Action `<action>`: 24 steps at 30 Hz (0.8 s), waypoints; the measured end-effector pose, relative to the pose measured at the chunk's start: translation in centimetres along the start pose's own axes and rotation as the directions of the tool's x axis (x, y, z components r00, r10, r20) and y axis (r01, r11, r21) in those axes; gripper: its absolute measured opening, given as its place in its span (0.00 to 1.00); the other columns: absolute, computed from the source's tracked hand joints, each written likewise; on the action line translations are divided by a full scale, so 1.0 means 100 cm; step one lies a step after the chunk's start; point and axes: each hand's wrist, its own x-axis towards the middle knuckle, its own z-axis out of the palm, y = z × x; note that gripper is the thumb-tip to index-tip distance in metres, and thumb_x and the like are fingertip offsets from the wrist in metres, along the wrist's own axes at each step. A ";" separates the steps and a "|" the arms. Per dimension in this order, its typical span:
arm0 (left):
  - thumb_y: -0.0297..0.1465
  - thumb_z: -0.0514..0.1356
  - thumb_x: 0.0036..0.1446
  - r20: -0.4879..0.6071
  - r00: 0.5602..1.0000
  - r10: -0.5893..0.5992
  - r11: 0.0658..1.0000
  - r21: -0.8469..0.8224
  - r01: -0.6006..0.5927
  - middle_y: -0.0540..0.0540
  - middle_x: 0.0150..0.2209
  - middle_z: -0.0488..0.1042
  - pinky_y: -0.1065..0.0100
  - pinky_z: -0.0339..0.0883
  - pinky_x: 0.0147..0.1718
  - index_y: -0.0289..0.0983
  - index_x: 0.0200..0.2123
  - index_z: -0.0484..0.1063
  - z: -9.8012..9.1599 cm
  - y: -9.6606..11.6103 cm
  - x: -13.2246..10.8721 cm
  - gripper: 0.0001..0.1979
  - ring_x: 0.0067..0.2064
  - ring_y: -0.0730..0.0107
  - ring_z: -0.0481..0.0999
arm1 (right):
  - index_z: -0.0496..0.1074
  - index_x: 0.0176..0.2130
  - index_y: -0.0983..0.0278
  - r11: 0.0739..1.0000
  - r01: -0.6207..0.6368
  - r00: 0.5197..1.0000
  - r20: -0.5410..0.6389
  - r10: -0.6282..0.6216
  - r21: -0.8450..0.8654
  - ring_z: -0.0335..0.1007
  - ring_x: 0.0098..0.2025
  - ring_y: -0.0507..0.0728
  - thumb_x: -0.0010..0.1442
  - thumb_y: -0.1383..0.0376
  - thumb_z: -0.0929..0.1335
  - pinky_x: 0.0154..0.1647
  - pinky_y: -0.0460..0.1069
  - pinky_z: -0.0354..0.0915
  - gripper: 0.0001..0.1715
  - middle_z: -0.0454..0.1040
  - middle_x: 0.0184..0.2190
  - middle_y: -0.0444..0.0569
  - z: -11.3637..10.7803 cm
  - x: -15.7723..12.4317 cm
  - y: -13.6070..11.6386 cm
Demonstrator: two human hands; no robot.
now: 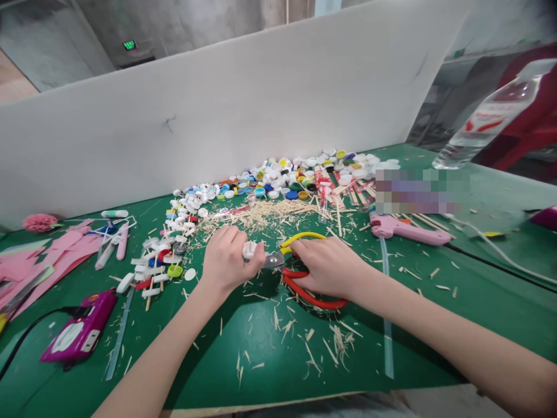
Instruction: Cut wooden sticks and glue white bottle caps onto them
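My left hand (228,258) is closed around a white bottle cap (249,249), pinched between thumb and fingers. In my right hand (319,261) is a pair of scissors with one yellow and one red handle loop (322,301). The scissors' short metal blades (273,260) reach to the cap and my left thumb; whether they touch the cap I cannot tell. Below the hands, wood splinters (337,345) lie scattered on the green table (261,383). A heap of splinters (261,216) lies just beyond them.
Many coloured bottle caps (278,174) are piled along a white partition (243,110). Caps on sticks (150,270) lie left. A pink glue gun (409,229) with its cord and a water bottle (487,119) are right. A purple power strip (82,328) and pink paper (65,249) are at left.
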 end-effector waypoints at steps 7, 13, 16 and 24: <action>0.33 0.48 0.58 0.035 0.998 -0.043 0.998 -0.052 0.044 0.48 0.21 0.60 0.66 0.54 0.27 0.38 0.19 0.62 0.005 0.003 0.000 0.16 0.27 0.68 0.59 | 0.69 0.35 0.65 1.000 0.000 0.999 0.045 0.002 -0.028 0.69 0.28 0.57 0.54 0.54 0.61 0.23 0.50 0.46 0.18 0.75 0.31 0.52 0.000 0.001 0.001; 0.32 0.47 0.59 0.070 0.993 -0.091 0.990 -0.104 0.098 0.47 0.21 0.61 0.65 0.56 0.28 0.38 0.20 0.61 0.005 0.003 0.001 0.16 0.28 0.67 0.61 | 0.69 0.34 0.64 1.000 -0.011 1.000 0.023 0.012 -0.017 0.68 0.27 0.57 0.54 0.53 0.60 0.23 0.50 0.45 0.19 0.75 0.29 0.52 -0.001 0.002 0.000; 0.33 0.48 0.59 0.029 0.986 -0.164 0.975 -0.145 0.167 0.45 0.28 0.65 0.62 0.58 0.34 0.37 0.27 0.64 0.003 0.002 0.001 0.11 0.34 0.63 0.63 | 0.68 0.32 0.64 0.998 -0.064 0.998 0.009 0.064 -0.010 0.67 0.25 0.57 0.55 0.52 0.59 0.22 0.50 0.44 0.20 0.74 0.27 0.52 -0.002 0.001 0.003; 0.39 0.53 0.58 0.065 0.896 -0.439 0.821 -0.375 0.430 0.45 0.37 0.63 0.61 0.60 0.39 0.38 0.39 0.60 0.006 0.002 -0.003 0.11 0.39 0.64 0.63 | 0.67 0.29 0.62 0.934 -0.322 0.947 0.058 0.316 0.156 0.64 0.24 0.56 0.56 0.42 0.56 0.23 0.49 0.51 0.29 0.72 0.24 0.51 -0.005 0.003 0.024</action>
